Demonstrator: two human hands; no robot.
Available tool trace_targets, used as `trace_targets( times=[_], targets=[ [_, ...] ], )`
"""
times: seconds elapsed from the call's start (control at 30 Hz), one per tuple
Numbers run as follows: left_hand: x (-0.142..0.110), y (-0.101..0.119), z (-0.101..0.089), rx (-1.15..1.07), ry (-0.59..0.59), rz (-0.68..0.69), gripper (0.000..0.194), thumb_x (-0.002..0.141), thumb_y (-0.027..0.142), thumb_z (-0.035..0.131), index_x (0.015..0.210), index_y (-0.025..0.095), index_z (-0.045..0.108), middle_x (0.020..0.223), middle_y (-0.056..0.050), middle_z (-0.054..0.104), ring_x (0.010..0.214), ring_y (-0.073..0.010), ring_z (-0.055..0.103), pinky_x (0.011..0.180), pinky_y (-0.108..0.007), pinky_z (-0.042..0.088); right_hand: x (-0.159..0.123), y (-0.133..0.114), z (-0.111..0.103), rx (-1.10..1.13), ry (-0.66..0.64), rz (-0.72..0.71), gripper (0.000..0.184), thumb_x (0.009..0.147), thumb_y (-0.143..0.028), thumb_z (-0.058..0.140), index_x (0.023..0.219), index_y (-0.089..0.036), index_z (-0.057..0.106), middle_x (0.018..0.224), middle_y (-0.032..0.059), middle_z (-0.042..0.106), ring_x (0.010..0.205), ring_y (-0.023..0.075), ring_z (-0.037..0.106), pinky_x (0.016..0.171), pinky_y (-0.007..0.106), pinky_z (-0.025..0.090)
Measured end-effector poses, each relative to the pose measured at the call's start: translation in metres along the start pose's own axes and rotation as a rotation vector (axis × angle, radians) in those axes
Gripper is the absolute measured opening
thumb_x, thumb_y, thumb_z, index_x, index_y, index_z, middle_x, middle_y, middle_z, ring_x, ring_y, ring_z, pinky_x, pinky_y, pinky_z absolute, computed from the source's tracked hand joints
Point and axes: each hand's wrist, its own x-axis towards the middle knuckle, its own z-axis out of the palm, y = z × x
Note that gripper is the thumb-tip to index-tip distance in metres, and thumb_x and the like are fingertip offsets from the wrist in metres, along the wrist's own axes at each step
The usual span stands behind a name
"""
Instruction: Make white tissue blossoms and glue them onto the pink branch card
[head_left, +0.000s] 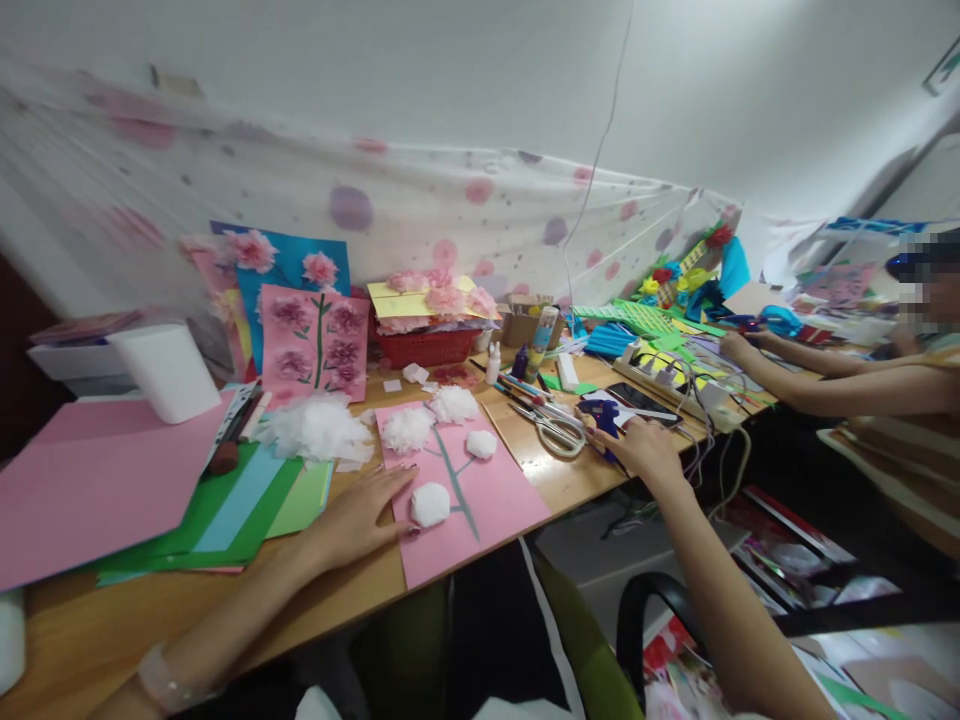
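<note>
My left hand (367, 515) lies with fingers spread over the left edge of a pink sheet (502, 510). A grey-green branched stem (457, 485) is painted on that sheet. On it sit two fluffy white paper flowers (406, 430) and two compact white paper rounds (430, 505); the thumb is just by the lower round. Out to the right, my right hand (645, 452) has its fingers closed at a dark blue glue gun (602, 415), partly covered by the hand. Scissors (561, 436) lie beside it. A heap of white tissue pieces (321, 428) is behind my left hand.
Coloured sheets (247, 500) and a white paper roll (166, 375) occupy the left. Behind stand a pink flower picture (315, 340) and a red basket (427, 348). A power strip (675, 390) with cables and a phone (641, 400) lie right. Another person's arms (810, 375) work farther right.
</note>
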Motion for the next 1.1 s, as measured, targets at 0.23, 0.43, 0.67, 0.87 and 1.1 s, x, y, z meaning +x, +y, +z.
trace_targets(
  times=[0.23,0.43,0.67,0.87,1.1],
  targets=[
    [0.013,-0.005,-0.009,0.025,-0.021,0.006,0.063,0.083,0.046,0.061,0.141,0.025,0.046,0.148,-0.01,0.043,0.138,-0.0303,0.039,0.115,-0.051,0.028,0.025,-0.009,0.028,0.052,0.03,0.039,0.053,0.089,-0.052,0.047,0.086,-0.006,0.075,0.084,0.0246,0.072,0.087,0.0341,0.068,0.069,0.034,0.043],
    [0.011,-0.003,-0.008,0.036,-0.043,0.001,0.066,0.086,0.05,0.057,0.144,0.022,0.041,0.152,-0.011,0.036,0.142,-0.0286,0.033,0.118,-0.051,0.02,0.023,-0.008,0.011,0.294,0.154,0.106,0.04,0.086,-0.041,0.052,0.092,-0.007,0.071,0.089,0.0234,0.071,0.082,0.0321,0.067,0.064,0.035,0.045],
    [0.006,-0.004,0.002,0.043,0.02,0.024,0.08,0.075,0.068,0.059,0.142,0.027,0.044,0.149,-0.012,0.043,0.137,-0.0332,0.04,0.111,-0.053,0.026,-0.001,-0.055,-0.057,1.071,-0.157,-0.067,0.042,0.077,-0.059,0.061,0.072,-0.017,0.063,0.061,0.0081,0.064,0.047,0.0165,0.056,0.04,0.026,0.041],
    [0.001,0.005,-0.008,0.089,0.08,0.089,0.074,0.072,0.069,0.062,0.129,0.021,0.057,0.132,-0.014,0.061,0.121,-0.0341,0.053,0.102,-0.051,0.032,-0.014,-0.098,-0.069,0.846,-0.378,-0.274,0.049,0.077,-0.064,0.059,0.065,-0.017,0.065,0.056,0.0071,0.063,0.045,0.0145,0.054,0.038,0.024,0.039],
    [0.016,0.008,-0.014,0.036,0.09,0.222,0.065,0.08,0.062,0.058,0.125,0.016,0.058,0.12,-0.015,0.064,0.113,-0.034,0.056,0.098,-0.052,0.038,0.01,-0.122,-0.04,0.652,-0.545,-0.392,0.053,0.084,-0.066,0.049,0.064,-0.018,0.061,0.061,0.0058,0.066,0.049,0.0138,0.055,0.044,0.024,0.041]
  ],
)
